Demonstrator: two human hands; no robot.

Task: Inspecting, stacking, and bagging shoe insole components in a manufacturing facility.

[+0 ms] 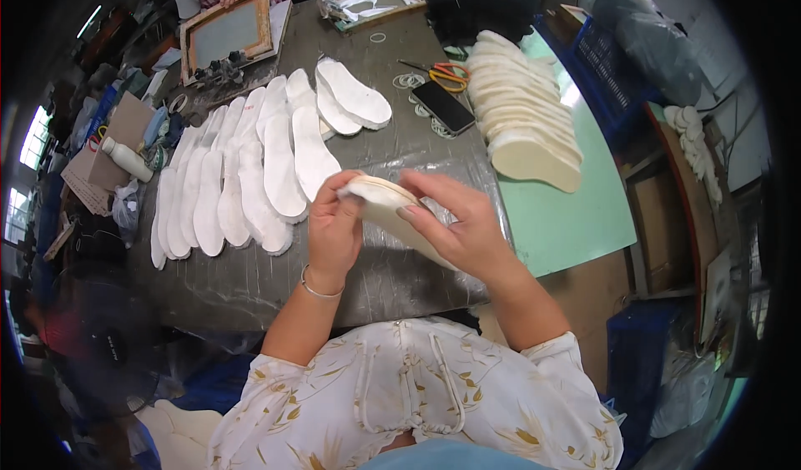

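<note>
The dark counter (pixel 242 286) has a bare strip along its near edge and open room between the white insoles (pixel 210 203) and the phone (pixel 442 107); above that strip, the left hand (pixel 335 219) and right hand (pixel 467 226) grasp a pale insole (pixel 396 224) by its edges

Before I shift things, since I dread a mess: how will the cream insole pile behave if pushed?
The pile would likely slide apart, since its insoles overlap in a row. Each is probably light and bendy, looking thin and fuzzy.
</note>
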